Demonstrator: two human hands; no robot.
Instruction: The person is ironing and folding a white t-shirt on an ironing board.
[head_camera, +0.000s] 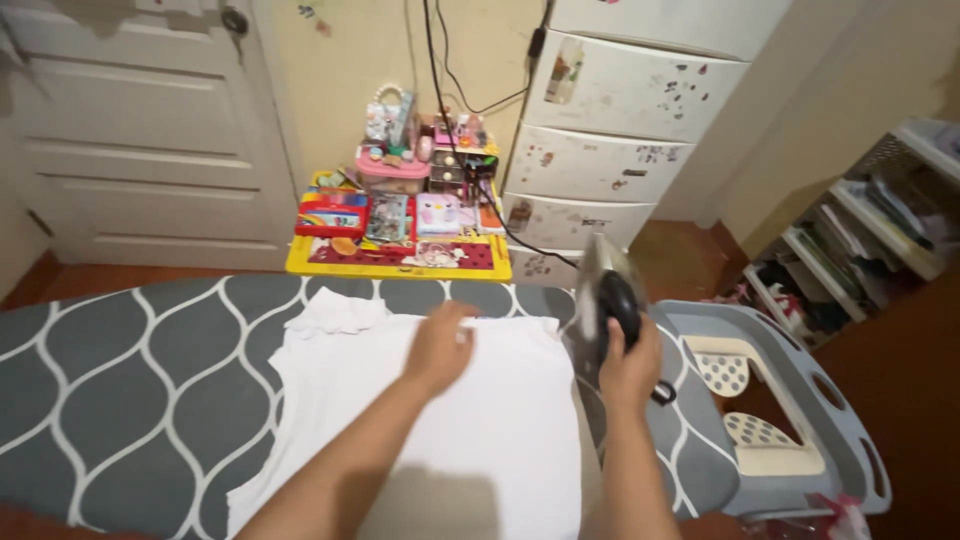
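my left hand (440, 347) lies open-fingered, flat on the white shirt (440, 420) spread over the board (130, 370). my right hand (628, 368) grips the iron (603, 300), tilted up at the shirt's edge. i'd keep the cloth taut.

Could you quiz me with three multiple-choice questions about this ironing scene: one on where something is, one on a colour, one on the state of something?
1. Where does the left hand rest?
A. on the white garment
B. on the iron rest
C. on the door

2. What colours is the ironing board cover?
A. red with dots
B. grey with white wavy lines
C. plain blue

3. How is the iron held?
A. lying flat on the cloth
B. tipped up, soleplate off the cloth
C. parked on the rest

Answers: 1 A, the palm lies flat on the cloth. 2 B, the pattern shows left of the garment. 3 B, the right hand grips its handle with the soleplate upright.
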